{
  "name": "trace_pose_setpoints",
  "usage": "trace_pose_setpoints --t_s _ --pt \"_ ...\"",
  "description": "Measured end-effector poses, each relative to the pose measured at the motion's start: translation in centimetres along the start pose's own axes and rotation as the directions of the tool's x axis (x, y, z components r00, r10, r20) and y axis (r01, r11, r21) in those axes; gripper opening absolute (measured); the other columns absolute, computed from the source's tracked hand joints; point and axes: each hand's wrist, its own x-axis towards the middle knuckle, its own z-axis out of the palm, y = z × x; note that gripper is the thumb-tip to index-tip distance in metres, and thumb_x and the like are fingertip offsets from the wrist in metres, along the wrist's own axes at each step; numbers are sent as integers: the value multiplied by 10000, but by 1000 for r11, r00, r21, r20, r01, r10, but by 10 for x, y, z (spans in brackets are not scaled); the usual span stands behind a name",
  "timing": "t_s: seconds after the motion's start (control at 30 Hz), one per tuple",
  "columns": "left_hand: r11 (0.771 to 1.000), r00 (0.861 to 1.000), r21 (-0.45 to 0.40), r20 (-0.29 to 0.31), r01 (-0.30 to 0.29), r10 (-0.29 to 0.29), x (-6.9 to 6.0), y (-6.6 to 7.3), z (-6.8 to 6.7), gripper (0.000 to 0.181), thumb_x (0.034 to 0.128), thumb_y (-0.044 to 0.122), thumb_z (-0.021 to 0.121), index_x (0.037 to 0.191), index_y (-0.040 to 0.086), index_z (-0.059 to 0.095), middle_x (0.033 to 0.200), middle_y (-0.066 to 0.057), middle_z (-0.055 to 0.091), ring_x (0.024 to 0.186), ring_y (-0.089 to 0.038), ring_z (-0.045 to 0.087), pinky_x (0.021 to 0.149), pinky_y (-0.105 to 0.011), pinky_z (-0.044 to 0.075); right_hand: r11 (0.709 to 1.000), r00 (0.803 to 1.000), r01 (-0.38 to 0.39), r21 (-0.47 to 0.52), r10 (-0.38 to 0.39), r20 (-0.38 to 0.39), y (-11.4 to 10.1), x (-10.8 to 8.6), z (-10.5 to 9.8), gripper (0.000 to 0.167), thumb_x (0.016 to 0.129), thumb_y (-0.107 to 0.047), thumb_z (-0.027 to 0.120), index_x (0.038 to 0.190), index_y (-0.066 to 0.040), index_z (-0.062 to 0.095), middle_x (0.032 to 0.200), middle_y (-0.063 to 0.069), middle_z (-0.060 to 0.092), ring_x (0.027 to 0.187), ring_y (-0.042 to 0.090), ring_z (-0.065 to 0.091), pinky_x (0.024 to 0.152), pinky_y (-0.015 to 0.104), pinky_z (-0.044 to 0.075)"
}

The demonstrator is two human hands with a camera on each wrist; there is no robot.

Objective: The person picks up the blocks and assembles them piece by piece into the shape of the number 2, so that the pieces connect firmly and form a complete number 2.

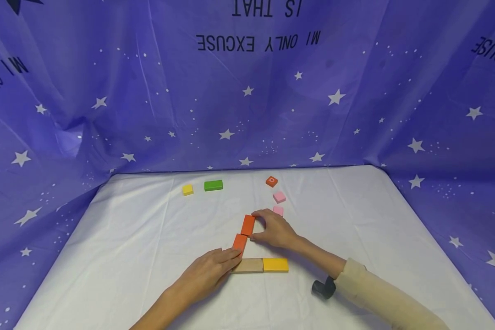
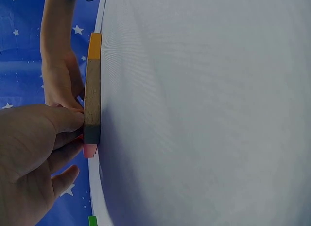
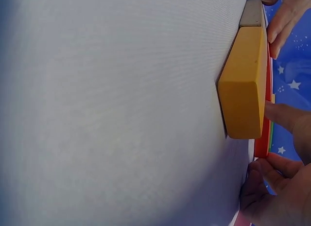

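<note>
Two orange-red blocks lie end to end in a slanting line in the head view. My right hand (image 1: 276,230) pinches the upper orange-red block (image 1: 248,225), index finger at its far end and thumb at its near end. My left hand (image 1: 206,273) rests its fairly straight fingers on the lower orange-red block (image 1: 239,243), covering part of it. Below that block lies a bare wooden block (image 1: 249,265), its left end partly behind the left hand. A yellow block (image 1: 275,265) abuts the wooden one; it looms close in the right wrist view.
Farther back on the white-covered table (image 1: 148,238) lie a small yellow block (image 1: 187,190), a green block (image 1: 213,185), a red block with a ring mark (image 1: 272,181) and two pink blocks (image 1: 279,197). A starry purple cloth (image 1: 247,110) hangs behind. A dark object (image 1: 323,288) sits by the right sleeve.
</note>
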Motion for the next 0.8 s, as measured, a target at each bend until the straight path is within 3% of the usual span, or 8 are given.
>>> trace_pose_setpoints --t_s 0.57,0.8 --pt "1000 1000 -15 3 6 -6 0 0 0 374 890 66 737 1261 41 691 1320 -68 638 1162 -210 624 955 -368 522 1000 1000 -17 -20 17 21 -1 2 3 609 771 -303 870 1283 -72 634 1272 62 636 1184 248 586 982 439 493" --pt "1000 1000 -12 11 8 -7 0 0 1 366 902 75 728 1264 41 691 1323 -69 637 1180 -210 616 975 -376 511 999 1000 -12 -30 13 28 0 3 3 580 780 -277 864 1277 -84 635 1256 46 639 1085 216 604 907 412 521"
